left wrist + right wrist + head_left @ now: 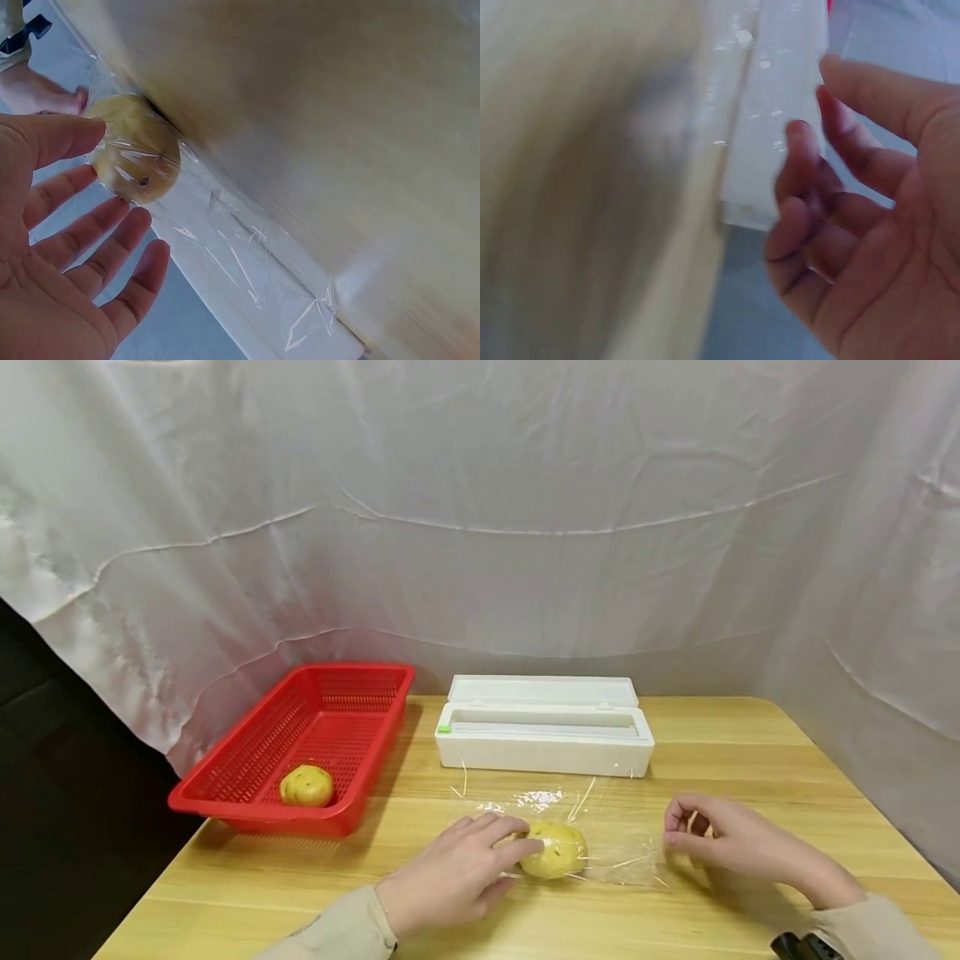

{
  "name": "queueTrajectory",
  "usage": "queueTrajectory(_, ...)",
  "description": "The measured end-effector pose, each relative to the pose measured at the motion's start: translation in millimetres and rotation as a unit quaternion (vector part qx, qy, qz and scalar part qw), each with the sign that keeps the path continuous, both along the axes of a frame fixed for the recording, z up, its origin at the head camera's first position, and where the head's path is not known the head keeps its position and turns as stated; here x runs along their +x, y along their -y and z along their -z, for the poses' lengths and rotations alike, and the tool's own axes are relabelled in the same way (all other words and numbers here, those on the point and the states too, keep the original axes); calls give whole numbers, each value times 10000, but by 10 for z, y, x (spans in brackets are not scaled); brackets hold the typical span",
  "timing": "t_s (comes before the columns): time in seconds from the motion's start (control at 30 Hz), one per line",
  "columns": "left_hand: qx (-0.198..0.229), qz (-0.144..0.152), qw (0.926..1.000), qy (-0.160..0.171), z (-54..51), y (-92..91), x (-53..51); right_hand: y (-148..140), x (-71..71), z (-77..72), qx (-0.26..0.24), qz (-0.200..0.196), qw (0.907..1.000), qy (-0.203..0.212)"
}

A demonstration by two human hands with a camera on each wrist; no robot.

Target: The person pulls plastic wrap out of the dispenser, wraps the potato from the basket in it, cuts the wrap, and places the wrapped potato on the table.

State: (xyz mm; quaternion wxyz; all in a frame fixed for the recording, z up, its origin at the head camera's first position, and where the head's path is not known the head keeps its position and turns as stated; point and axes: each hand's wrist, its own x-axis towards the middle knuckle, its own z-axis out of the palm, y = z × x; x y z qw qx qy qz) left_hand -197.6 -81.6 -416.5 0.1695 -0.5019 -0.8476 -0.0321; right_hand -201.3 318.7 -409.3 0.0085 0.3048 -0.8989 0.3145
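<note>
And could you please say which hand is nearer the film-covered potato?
Left: the left hand is at the potato, on its left; the right hand is apart, to its right.

1. A red basket (360, 681) with slotted walls stands at the left of the desk (712, 735).
2. Inside it, toward the near end, lies a yellow potato (307, 786).
3. A long white box (543, 755) sits at the far middle of the desk, its lid (543, 691) tipped back on the far side; a small green piece (444, 728) marks its left end.
4. The desk has a light wood-grain top.
5. Creased pale-grey cloth (525, 460) hangs along the far and right sides.
6. Something black (45, 760) fills the near left.
</note>
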Motion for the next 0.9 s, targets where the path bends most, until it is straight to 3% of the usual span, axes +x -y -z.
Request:
queueTrajectory(0.07,-1,-2,10000,61,-3,0,-5,114,63,-75,87,76,9975,-694)
queueTrajectory(0.17,10,-28,9998,173,6,5,-13,361,162,-139,240,-123,9859,-1648)
queueTrajectory(0.3,59,-22,9998,214,14,7,-20,666,257,-120,539,-656,9697,-2292)
queueTrajectory(0.53,200,132,9991,340,19,-4,-71,875,266,37,965,-815,9490,-2888)
queueTrajectory(0.9,391,-56,9945,975,-16,-22,-232,937,159,66,848,-638,9474,-3020)
